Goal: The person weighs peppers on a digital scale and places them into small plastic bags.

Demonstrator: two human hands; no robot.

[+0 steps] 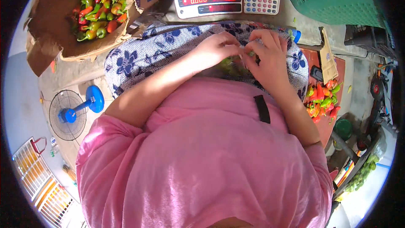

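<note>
Over my lap, both hands come close together with their fingers pinched. My left hand point(216, 51) and my right hand point(269, 57) grip the top of what looks like a clear plastic bag point(234, 66), with something green inside. The fingers and the glare partly hide the bag, so its contents cannot be made out. Beneath it lies a white cloth point(145, 61) with dark blue flowers, spread across my lap.
Just beyond the cloth stands a scale point(209, 4) with a lit red display. A torn cardboard box point(95, 50) of mixed peppers point(99, 10) sits far left; a green crate point(333, 0) is far right. More peppers point(322, 101) lie on a reddish surface at right. A fan point(69, 114) stands left.
</note>
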